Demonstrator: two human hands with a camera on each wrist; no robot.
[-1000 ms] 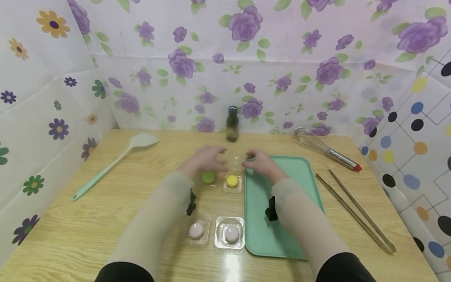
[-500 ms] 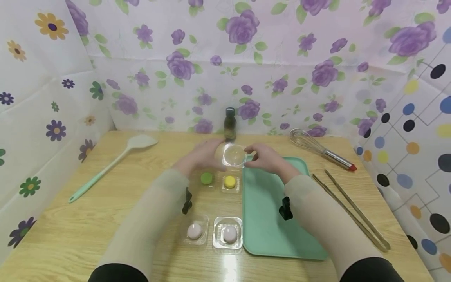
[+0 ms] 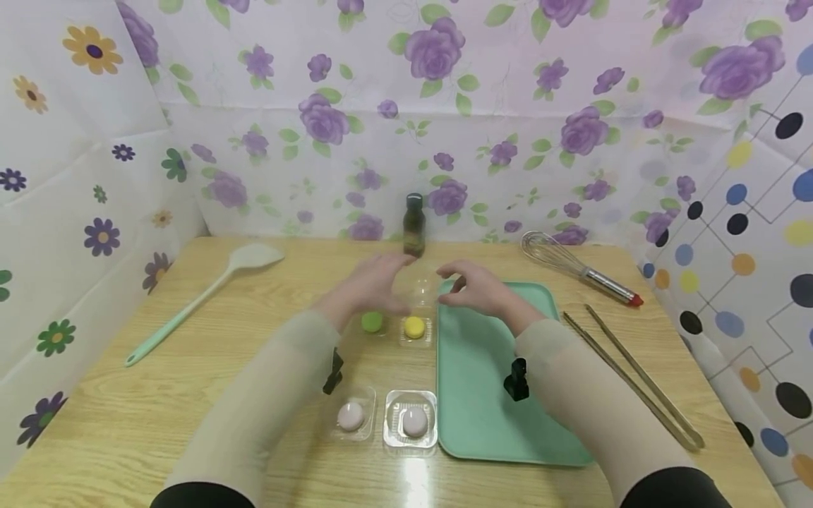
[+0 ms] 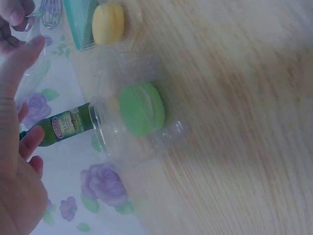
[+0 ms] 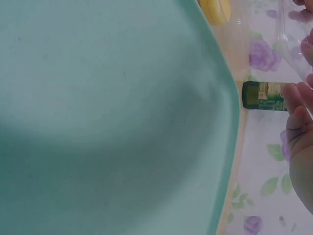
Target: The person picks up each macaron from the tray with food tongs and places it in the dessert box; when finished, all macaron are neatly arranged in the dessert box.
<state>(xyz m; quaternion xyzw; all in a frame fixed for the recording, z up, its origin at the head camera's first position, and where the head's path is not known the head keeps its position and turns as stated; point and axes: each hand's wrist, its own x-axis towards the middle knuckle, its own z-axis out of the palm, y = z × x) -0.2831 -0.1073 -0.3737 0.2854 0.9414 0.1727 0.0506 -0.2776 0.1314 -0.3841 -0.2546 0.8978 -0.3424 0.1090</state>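
Note:
Between my left hand (image 3: 367,288) and right hand (image 3: 478,291) is a clear plastic box (image 5: 288,41), raised over the back of the table. The fingers of both hands hold its opposite sides; its outline is faint in the head view. Below the left hand sits a green macaron (image 4: 143,108) in an open clear box. Next to it, a yellow macaron (image 3: 415,327) lies in another such box. Nearer the front are two pale pink macarons, one at left (image 3: 351,416) and one at right (image 3: 416,422), each in a clear box.
A mint green tray (image 3: 483,402) lies under the right forearm. Behind the hands stands a dark green bottle (image 3: 414,226). Metal tongs (image 3: 635,374) and a whisk (image 3: 581,268) lie at right, a long-handled spatula (image 3: 209,296) at left. Patterned sheets surround the table.
The clear box between the hands showed its round hollow half a second ago and is tilted differently now. The right forearm has swung outward since the first frame. The macarons have stayed put.

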